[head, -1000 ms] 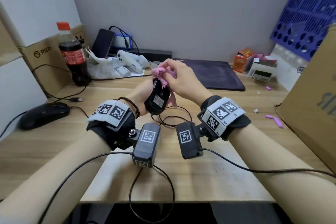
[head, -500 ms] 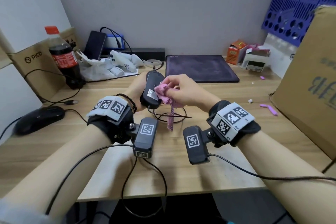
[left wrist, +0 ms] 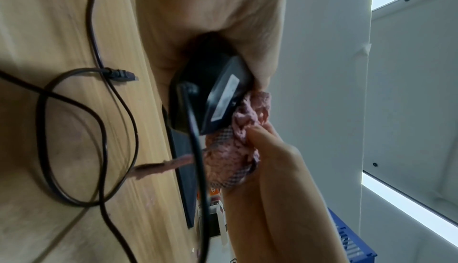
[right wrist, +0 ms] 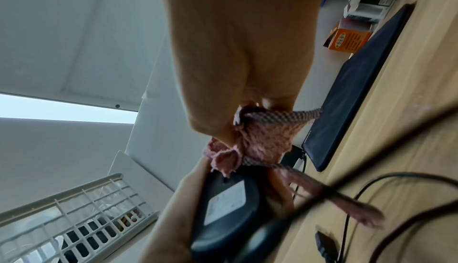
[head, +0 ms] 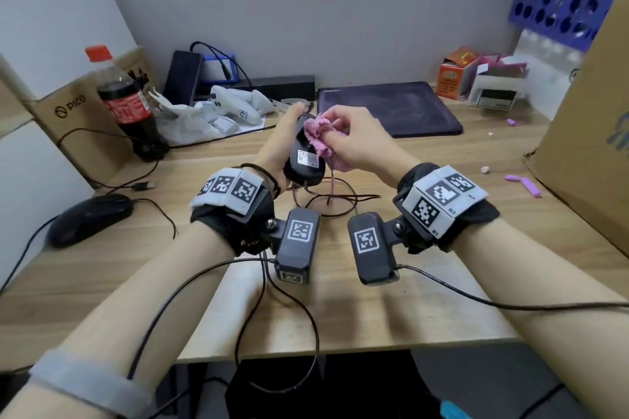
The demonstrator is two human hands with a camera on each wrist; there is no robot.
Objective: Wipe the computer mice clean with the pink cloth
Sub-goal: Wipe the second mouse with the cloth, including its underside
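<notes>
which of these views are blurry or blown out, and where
Head view: mostly sharp, edges bowed by the wide lens, the mouse label readable as a patch only. Left wrist view: ceiling lights blown out, desk cable soft. Right wrist view: heaviest blur, a cable smeared across the pink cloth tail, ceiling light overexposed.

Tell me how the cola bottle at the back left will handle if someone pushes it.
The cola bottle stands tall on a narrow base, so a push near its red cap would probably tip it. It looks mostly full, so likely heavy for its size. Once down, its round body would probably roll.
</notes>
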